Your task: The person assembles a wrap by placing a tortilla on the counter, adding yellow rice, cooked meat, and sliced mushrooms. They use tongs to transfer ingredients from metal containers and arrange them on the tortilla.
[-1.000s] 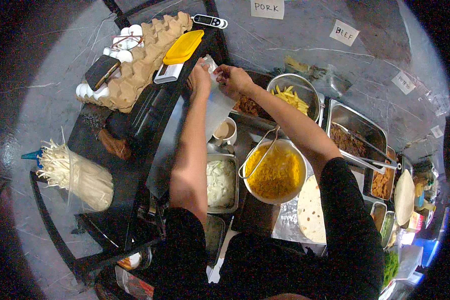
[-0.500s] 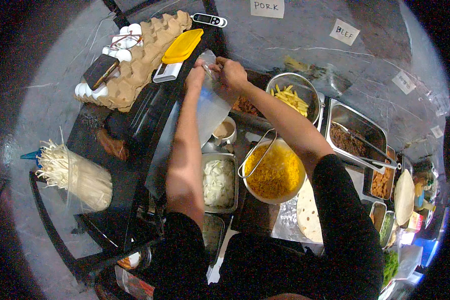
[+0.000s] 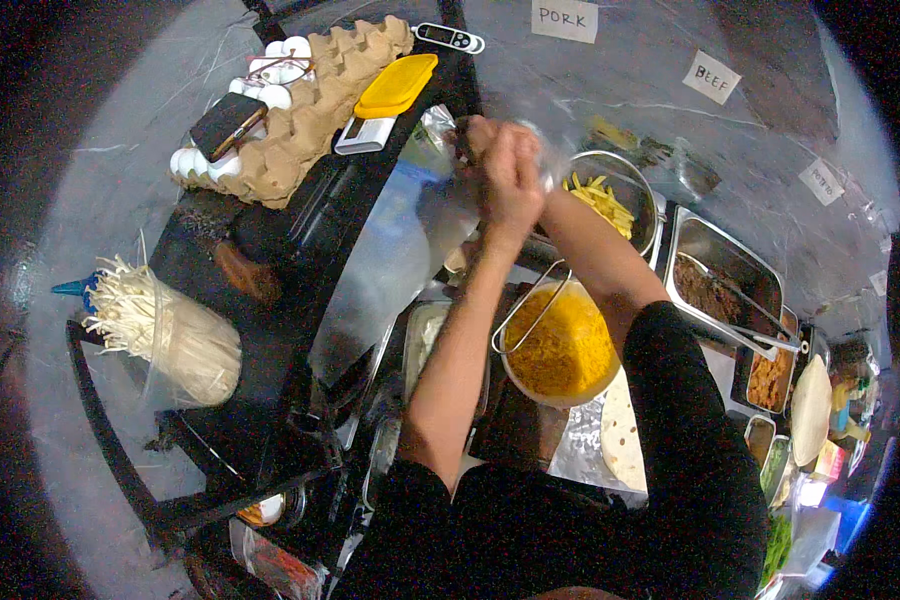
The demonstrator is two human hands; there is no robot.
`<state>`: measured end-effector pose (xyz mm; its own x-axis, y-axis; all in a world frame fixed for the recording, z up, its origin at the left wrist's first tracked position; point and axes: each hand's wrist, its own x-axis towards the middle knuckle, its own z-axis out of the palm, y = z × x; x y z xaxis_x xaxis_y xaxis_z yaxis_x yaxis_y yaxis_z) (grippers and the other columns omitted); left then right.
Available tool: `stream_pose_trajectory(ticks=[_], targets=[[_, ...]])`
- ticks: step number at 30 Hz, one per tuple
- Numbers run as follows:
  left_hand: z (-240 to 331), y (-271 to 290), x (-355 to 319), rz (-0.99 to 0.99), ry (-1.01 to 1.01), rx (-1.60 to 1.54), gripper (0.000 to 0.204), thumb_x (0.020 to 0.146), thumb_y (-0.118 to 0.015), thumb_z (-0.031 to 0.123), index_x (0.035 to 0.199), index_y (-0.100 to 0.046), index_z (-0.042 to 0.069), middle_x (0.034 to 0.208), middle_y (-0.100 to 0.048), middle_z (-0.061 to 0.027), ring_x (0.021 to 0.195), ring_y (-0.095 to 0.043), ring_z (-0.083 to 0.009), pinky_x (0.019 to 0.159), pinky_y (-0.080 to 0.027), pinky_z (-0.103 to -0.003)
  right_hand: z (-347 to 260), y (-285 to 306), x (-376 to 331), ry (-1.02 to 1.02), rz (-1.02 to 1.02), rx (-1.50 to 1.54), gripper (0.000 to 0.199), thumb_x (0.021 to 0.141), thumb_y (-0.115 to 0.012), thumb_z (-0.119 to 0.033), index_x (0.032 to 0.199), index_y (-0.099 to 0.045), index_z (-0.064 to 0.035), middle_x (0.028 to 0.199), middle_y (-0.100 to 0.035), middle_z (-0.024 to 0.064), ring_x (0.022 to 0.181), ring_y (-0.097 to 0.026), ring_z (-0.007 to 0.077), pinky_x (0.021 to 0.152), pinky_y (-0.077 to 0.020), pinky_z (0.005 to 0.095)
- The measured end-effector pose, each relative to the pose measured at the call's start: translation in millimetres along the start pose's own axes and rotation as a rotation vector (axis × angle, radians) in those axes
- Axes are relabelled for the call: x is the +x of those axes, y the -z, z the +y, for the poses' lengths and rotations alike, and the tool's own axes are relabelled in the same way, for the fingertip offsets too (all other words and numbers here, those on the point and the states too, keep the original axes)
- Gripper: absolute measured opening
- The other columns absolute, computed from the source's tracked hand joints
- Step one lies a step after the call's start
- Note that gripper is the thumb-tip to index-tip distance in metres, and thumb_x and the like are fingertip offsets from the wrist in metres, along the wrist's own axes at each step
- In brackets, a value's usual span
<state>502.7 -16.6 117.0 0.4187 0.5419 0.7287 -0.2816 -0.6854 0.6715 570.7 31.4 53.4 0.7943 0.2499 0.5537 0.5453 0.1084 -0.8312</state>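
Note:
My left hand [image 3: 517,175] is raised over the far part of the counter, its fingers curled and blurred by motion. My right hand [image 3: 478,138] overlaps it from behind, partly hidden, and its fingers are too smeared to read. Thin clear plastic [image 3: 548,152], also blurred, shows against the left fingers. Just beside the hands is a metal strainer bowl [image 3: 657,215] with fries [image 3: 602,203]. Below my right forearm stands a bowl of shredded yellow cheese [image 3: 560,355], with a bent metal handle [image 3: 510,335] across its rim.
An egg carton [image 3: 310,140] bears eggs, a phone [image 3: 227,125] and glasses. Nearby are a yellow lid [image 3: 398,86] and a thermometer [image 3: 450,38]. Enoki mushrooms [image 3: 185,345] stand left. Metal pans of meat [image 3: 705,290] line the right, and a tortilla [image 3: 625,430] lies on foil [image 3: 580,435].
Both hands have moved right, bringing the clear plastic with them, and now overlap. The left forearm swung right, partly covering the white chopped food. The view has shifted slightly.

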Motion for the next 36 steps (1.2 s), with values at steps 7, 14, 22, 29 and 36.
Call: stream_pose_trajectory(ticks=[7,14,22,29,36], targets=[[-59.2,49.8,17.0,0.155,0.726,-0.058,0.031,0.096,-0.054,0.029,0.101,-0.061,-0.001,0.097,-0.065,-0.0161,0.092,-0.06,-0.024,0.08,-0.047,-0.037,7.6,17.8,68.9,-0.326,-0.742,-0.401,0.035,0.094,-0.059,-0.036,0.101,-0.067,-0.0019,0.089,-0.071,0.0111,0.071,-0.068,0.0177,0.065,-0.0533,0.0334],[-104.5,59.6,22.2,0.372,1.134,-0.631,0.021,0.097,-0.051,0.021,0.105,-0.059,0.003,0.09,-0.061,-0.0082,0.086,-0.056,-0.0181,0.084,-0.045,-0.035,81.2,12.6,72.6,-0.339,-0.732,-0.214,0.037,0.089,-0.058,-0.045,0.094,-0.071,-0.0106,0.082,-0.071,0.0045,0.072,-0.067,0.0214,0.069,-0.0529,0.0375],[-134.7,65.1,21.0,-0.012,0.538,0.402,0.019,0.084,-0.067,0.017,0.101,-0.068,0.01,0.094,-0.069,-0.0115,0.09,-0.065,-0.0283,0.077,-0.05,-0.04,23.7,8.7,58.2,-0.681,-0.768,-0.024,0.028,0.09,-0.065,-0.037,0.092,-0.062,-0.0092,0.066,-0.06,0.0041,0.05,-0.055,0.0146,0.041,-0.0446,0.0288],[-86.1,40.4,43.0,-0.121,0.451,0.634,0.015,0.079,-0.073,0.017,0.093,-0.071,0.012,0.101,-0.068,-0.0101,0.094,-0.064,-0.032,0.077,-0.05,-0.043,6.9,30.0,63.7,-0.644,-0.764,-0.027,0.03,0.09,-0.063,-0.043,0.096,-0.061,-0.0128,0.073,-0.061,0.0024,0.051,-0.055,0.0132,0.039,-0.0444,0.0311],[-106.3,38.3,39.2,-0.117,0.289,0.625,0.014,0.077,-0.075,0.019,0.088,-0.07,0.013,0.099,-0.068,-0.0096,0.092,-0.064,-0.0315,0.075,-0.048,-0.044,9.4,33.3,69.2,-0.674,-0.792,-0.069,0.042,0.083,-0.068,-0.05,0.102,-0.061,-0.0136,0.087,-0.063,0.0061,0.067,-0.061,0.019,0.053,-0.0548,0.0361]])
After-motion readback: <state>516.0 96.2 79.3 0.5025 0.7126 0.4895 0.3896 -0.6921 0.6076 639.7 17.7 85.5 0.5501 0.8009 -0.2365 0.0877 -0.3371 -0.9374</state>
